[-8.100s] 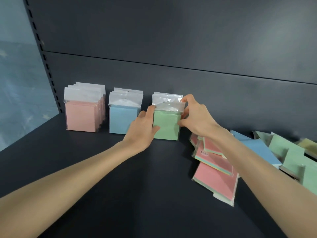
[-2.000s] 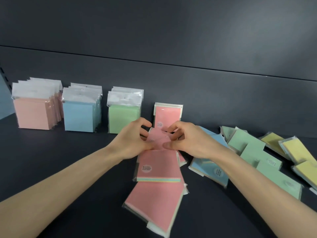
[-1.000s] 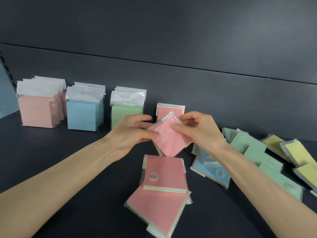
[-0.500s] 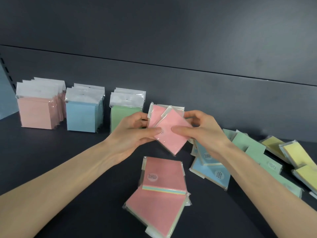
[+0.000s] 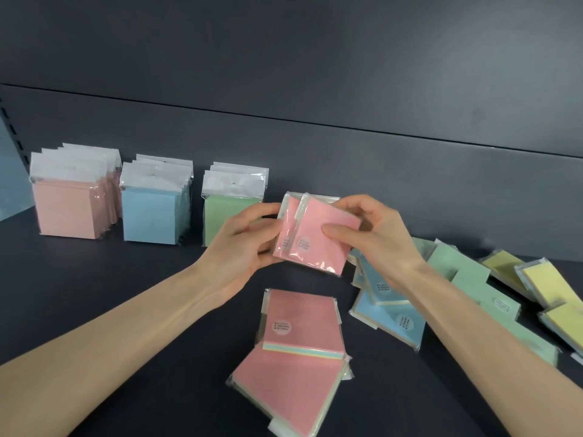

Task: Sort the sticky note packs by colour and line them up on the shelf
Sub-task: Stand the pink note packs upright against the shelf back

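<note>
Above the dark shelf [image 5: 126,294], to the right of the standing rows, I hold two overlapping pink sticky note packs. My left hand [image 5: 243,247] grips the rear pink pack [image 5: 288,228] by its left edge. My right hand [image 5: 372,238] pinches the front pink pack [image 5: 328,257], thumb on its face. Three rows stand upright against the back panel: a pink row [image 5: 66,209], a blue row [image 5: 148,216] and a green row [image 5: 220,216]. Two more pink packs [image 5: 299,320] lie flat below my hands, one partly over the other.
Loose packs lie scattered flat on the right: blue packs [image 5: 394,320], green packs [image 5: 467,275] and yellow packs [image 5: 549,285] at the far right. The dark back panel [image 5: 315,74] rises behind the rows. A pale blue wall [image 5: 9,184] borders the shelf on the left.
My right hand has turned its pink pack from a diamond tilt to nearly square and laid it over the pink pack in my left hand. The rows have not moved.
</note>
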A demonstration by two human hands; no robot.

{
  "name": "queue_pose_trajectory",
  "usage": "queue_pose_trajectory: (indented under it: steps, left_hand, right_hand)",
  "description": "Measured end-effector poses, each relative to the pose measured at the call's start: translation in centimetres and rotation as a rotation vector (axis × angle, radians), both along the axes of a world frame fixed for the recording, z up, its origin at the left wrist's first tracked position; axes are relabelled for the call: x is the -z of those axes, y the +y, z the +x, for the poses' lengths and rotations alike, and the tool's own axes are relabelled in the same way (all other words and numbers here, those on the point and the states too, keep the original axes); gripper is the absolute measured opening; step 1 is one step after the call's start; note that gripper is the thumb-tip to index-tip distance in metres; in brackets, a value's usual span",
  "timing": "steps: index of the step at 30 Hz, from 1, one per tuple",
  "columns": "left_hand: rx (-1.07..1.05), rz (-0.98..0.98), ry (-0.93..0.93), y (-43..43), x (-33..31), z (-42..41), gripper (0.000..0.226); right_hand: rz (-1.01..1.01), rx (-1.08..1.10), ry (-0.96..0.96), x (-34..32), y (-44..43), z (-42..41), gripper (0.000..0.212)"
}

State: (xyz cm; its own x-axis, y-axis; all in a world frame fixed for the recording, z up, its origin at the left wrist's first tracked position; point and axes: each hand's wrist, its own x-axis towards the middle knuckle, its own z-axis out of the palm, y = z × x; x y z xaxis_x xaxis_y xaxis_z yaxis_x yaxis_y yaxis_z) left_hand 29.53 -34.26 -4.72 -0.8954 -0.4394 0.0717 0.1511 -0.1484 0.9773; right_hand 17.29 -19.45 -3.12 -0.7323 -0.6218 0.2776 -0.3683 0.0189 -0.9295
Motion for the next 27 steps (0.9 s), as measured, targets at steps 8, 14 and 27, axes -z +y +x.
queue_pose_trajectory:
  steps: [8, 14, 27]
  left_hand:
    - [-0.144, -0.566, -0.065, 0.1, 1.5, -1.1, 0.028]
    - [-0.16, -0.839, -0.203, -0.6, 2.8, -2.7, 0.026]
    - [-0.293, -1.06, -0.265, -0.6, 3.6, -7.1, 0.026]
  right_hand:
    - [0.196, 0.098, 0.289, 1.0, -1.1, -0.6, 0.031]
    - [0.564, 0.002, 0.537, 0.1, -0.8, -2.0, 0.046]
    - [0.588, 0.12, 0.581, 0.3, -3.3, -4.2, 0.045]
